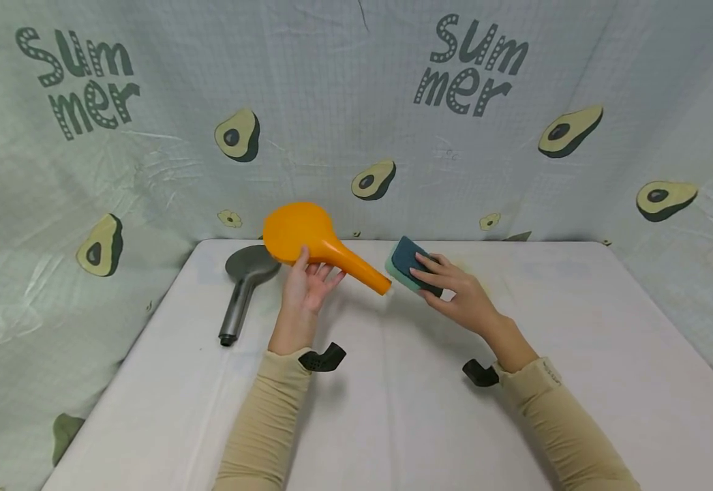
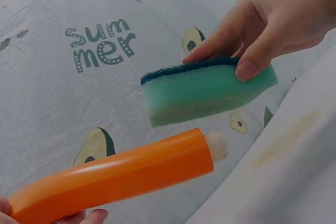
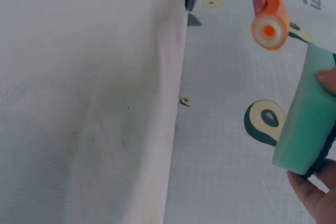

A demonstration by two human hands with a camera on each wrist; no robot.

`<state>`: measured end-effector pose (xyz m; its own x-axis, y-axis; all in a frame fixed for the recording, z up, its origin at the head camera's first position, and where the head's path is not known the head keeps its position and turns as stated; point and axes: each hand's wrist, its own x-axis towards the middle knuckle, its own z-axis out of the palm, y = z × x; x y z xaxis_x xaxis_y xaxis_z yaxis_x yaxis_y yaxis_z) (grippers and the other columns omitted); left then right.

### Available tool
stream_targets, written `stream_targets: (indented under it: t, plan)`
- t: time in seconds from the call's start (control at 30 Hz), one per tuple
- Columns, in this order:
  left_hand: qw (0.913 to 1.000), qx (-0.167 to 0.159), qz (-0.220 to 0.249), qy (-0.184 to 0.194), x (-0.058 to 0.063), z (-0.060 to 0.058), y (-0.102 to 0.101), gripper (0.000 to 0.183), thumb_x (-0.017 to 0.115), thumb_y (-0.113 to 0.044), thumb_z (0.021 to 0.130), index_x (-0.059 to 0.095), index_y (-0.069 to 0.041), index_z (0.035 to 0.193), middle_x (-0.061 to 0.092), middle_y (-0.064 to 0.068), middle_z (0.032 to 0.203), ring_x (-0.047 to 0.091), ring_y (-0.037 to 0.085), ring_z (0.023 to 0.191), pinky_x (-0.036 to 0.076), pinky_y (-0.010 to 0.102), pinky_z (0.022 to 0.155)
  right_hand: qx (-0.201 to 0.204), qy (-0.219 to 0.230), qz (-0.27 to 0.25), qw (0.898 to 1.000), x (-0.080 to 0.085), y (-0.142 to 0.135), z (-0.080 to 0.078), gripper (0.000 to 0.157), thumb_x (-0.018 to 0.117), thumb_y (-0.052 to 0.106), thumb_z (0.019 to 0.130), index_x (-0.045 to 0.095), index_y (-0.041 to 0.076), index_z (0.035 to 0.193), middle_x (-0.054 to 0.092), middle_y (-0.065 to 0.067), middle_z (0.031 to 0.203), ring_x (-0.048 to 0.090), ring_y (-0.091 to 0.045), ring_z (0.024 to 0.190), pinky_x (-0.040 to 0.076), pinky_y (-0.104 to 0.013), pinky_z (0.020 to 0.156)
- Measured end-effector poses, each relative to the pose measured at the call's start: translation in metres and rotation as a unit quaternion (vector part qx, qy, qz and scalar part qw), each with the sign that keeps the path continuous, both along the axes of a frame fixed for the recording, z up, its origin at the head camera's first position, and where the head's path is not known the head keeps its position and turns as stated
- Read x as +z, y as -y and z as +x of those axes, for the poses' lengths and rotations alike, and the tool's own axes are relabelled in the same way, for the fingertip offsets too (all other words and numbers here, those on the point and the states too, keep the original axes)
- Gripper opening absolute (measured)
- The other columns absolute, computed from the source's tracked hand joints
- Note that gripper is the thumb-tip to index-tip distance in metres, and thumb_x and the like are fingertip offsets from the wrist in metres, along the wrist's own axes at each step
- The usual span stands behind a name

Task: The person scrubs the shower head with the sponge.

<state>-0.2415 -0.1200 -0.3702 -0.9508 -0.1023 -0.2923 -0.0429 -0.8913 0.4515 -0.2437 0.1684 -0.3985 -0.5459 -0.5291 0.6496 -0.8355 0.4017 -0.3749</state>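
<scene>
In the head view my left hand [image 1: 309, 293] grips an orange shower head [image 1: 300, 232] near its neck, thumb in front and fingers behind. Its round head tilts up to the left, and the handle slopes down to the right, ending in a whitish threaded tip that shows in the left wrist view. My right hand [image 1: 465, 303] holds a sponge [image 2: 210, 90] by its edges, light green foam with a dark scouring layer. The sponge hovers just beyond the handle's end, foam side turned toward it, with a gap between them. Both things are raised above the table.
A dark grey shower head [image 1: 238, 307] lies on the left of the white-covered table [image 1: 430, 423], handle toward me. Behind the table hangs a pale curtain [image 1: 332, 82] printed with avocados and lettering. Black wrist mounts [image 1: 322, 358] stick out from both sleeves.
</scene>
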Motion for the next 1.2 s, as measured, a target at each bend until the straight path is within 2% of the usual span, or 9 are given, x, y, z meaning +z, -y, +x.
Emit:
stream_targets:
  t: [0.23,0.43,0.5,0.6,0.7,0.87,1.03,1.13,1.2]
  plan:
    - [0.9987,-0.036,-0.035,0.006,-0.007,-0.003,-0.004,0.050,0.052,-0.035,0.108,0.038,-0.018,0.153,0.054,0.012,0.139,0.054,0.033,0.125,0.032,0.059,0.115,-0.036,-0.041,-0.015,0.998,-0.001,-0.002,-0.003,0.049,0.080,-0.009,0.081,0.069,-0.002,0.129,0.057,-0.025,0.141,0.047,-0.051,0.134,0.044,-0.064,0.101]
    - [0.9969,-0.061,-0.050,0.008,-0.013,-0.003,-0.006,0.045,0.052,-0.037,0.108,0.040,-0.018,0.147,0.054,0.009,0.128,0.053,0.030,0.114,0.027,0.066,0.113,-0.052,-0.068,-0.013,0.996,-0.001,-0.001,-0.003,0.049,0.080,-0.010,0.080,0.069,-0.004,0.128,0.057,-0.026,0.141,0.050,-0.053,0.130,0.048,-0.065,0.095]
    - [0.9953,-0.070,-0.067,0.003,-0.014,-0.003,-0.008,0.039,0.053,-0.031,0.108,0.042,-0.018,0.143,0.055,0.008,0.126,0.053,0.029,0.112,0.027,0.067,0.112,-0.064,-0.070,-0.008,0.995,-0.001,-0.001,-0.001,0.049,0.080,-0.010,0.080,0.069,-0.003,0.128,0.057,-0.026,0.140,0.050,-0.053,0.130,0.048,-0.066,0.094]
    - [0.9917,-0.086,-0.095,-0.004,-0.015,-0.002,-0.013,0.029,0.056,-0.013,0.107,0.046,-0.015,0.134,0.054,0.007,0.122,0.052,0.027,0.109,0.027,0.066,0.112,-0.083,-0.071,0.000,0.994,0.000,-0.002,0.000,0.050,0.081,-0.009,0.081,0.069,-0.002,0.129,0.057,-0.025,0.140,0.050,-0.053,0.130,0.048,-0.066,0.095]
    - [0.9884,-0.100,-0.115,-0.006,-0.016,-0.002,-0.016,0.030,0.055,0.002,0.103,0.049,-0.013,0.129,0.053,0.007,0.119,0.052,0.025,0.108,0.028,0.065,0.112,-0.096,-0.070,0.003,0.993,0.000,-0.003,0.000,0.050,0.080,-0.008,0.082,0.069,-0.002,0.130,0.057,-0.025,0.141,0.050,-0.055,0.128,0.047,-0.067,0.096]
    - [0.9860,-0.123,-0.112,0.009,-0.016,-0.002,-0.017,0.030,0.055,0.002,0.103,0.049,-0.013,0.129,0.054,0.006,0.118,0.052,0.026,0.109,0.028,0.064,0.113,-0.125,-0.075,0.012,0.989,0.000,-0.007,0.000,0.052,0.077,-0.006,0.086,0.064,-0.002,0.136,0.052,-0.027,0.145,0.049,-0.058,0.127,0.045,-0.068,0.097]
    - [0.9732,-0.180,-0.141,0.024,-0.017,-0.003,-0.016,0.024,0.053,-0.001,0.105,0.047,-0.012,0.126,0.054,0.005,0.116,0.053,0.023,0.106,0.036,0.056,0.107,-0.160,-0.081,0.027,0.983,0.000,-0.013,-0.002,0.052,0.074,-0.004,0.089,0.062,0.000,0.139,0.050,-0.029,0.147,0.049,-0.058,0.127,0.044,-0.068,0.098]
    - [0.9585,-0.218,-0.178,0.043,-0.019,-0.003,-0.016,0.020,0.052,-0.003,0.106,0.046,-0.010,0.124,0.054,0.005,0.115,0.055,0.022,0.102,0.047,0.047,0.092,-0.170,-0.077,0.036,0.982,0.000,-0.016,-0.003,0.051,0.073,-0.002,0.090,0.062,0.001,0.140,0.050,-0.029,0.146,0.049,-0.059,0.126,0.044,-0.068,0.097]
    - [0.9485,-0.239,-0.202,0.052,-0.020,-0.003,-0.018,0.019,0.051,-0.004,0.106,0.045,-0.009,0.123,0.054,0.005,0.114,0.054,0.021,0.101,0.050,0.042,0.081,-0.180,-0.072,0.045,0.980,-0.002,-0.018,-0.003,0.050,0.072,-0.001,0.091,0.062,0.002,0.140,0.051,-0.029,0.146,0.049,-0.059,0.125,0.044,-0.068,0.097]
